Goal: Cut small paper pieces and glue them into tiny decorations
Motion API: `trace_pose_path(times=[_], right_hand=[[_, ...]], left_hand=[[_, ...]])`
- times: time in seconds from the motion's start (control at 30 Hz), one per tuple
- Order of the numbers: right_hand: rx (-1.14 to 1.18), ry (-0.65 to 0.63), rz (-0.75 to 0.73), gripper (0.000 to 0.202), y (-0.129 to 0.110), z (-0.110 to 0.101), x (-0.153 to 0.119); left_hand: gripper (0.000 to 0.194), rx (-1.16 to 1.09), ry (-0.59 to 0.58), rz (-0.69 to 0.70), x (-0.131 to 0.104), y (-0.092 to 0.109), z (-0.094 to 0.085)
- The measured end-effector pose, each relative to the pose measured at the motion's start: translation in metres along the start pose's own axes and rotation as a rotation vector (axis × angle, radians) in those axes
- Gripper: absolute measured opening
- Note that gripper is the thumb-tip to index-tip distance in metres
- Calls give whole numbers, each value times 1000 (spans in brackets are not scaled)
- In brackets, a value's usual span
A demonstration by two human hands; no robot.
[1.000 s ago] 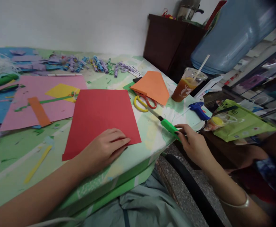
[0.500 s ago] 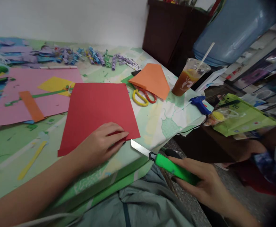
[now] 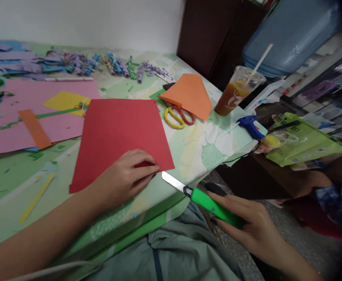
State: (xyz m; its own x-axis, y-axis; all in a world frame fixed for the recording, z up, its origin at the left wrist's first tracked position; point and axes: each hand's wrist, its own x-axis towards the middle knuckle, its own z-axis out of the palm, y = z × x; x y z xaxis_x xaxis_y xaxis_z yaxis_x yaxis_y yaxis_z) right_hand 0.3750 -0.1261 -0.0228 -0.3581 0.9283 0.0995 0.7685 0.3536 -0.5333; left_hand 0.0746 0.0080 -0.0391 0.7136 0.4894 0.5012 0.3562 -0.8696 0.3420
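Observation:
A square of red paper (image 3: pixel 115 132) lies on the table, with a narrow folded strip showing at its near left corner. My left hand (image 3: pixel 130 173) is closed at its near edge, index finger on top and thumb at the edge by the right corner. In my right hand (image 3: pixel 250 220) is a box cutter (image 3: pixel 214 207) with a green handle, held off the table's front edge. Its blade is out and points left, the tip close to the paper's edge beside my left fingertips. Whether the blade touches the paper I cannot tell.
Scissors (image 3: pixel 173 119) lie partly under orange paper (image 3: pixel 190 95). A cup of brown drink (image 3: pixel 232 93) and a blue glue gun (image 3: pixel 250 127) are at the right. Pink paper (image 3: pixel 9 117) lies left; several curled paper pieces (image 3: pixel 115 66) lie along the back.
The view has shifted slightly. Both hands keep nearly the same places, with the box cutter still beside the paper's near edge.

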Motion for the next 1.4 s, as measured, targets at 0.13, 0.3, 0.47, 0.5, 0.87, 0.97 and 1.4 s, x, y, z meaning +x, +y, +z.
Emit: trace_pose_path(times=[0.13,0.3,0.47,0.5,0.87,0.97,1.4], right_hand=[[-15,-6,-1,48,-1,-1,-3],[-27,-15,4,48,-4,-4,-4],[-19,-27,5,48,-4,-3,-3],[-17,-26,11,48,-3,-3,-3],[-40,-8,23,46,-3,-2,-3],[-69,-20,31,48,-8,-1,-1],[-257,-21,9,48,-22,7,-10]], left_hand=[[17,5,2,0,-1,0,0],[17,15,-6,12,-2,-1,1],[17,19,-8,8,-2,-1,2],[17,19,-7,8,-1,-1,2],[19,53,-1,72,-4,1,2],[22,102,-9,118,-5,2,3],[22,80,-57,82,-5,3,2]])
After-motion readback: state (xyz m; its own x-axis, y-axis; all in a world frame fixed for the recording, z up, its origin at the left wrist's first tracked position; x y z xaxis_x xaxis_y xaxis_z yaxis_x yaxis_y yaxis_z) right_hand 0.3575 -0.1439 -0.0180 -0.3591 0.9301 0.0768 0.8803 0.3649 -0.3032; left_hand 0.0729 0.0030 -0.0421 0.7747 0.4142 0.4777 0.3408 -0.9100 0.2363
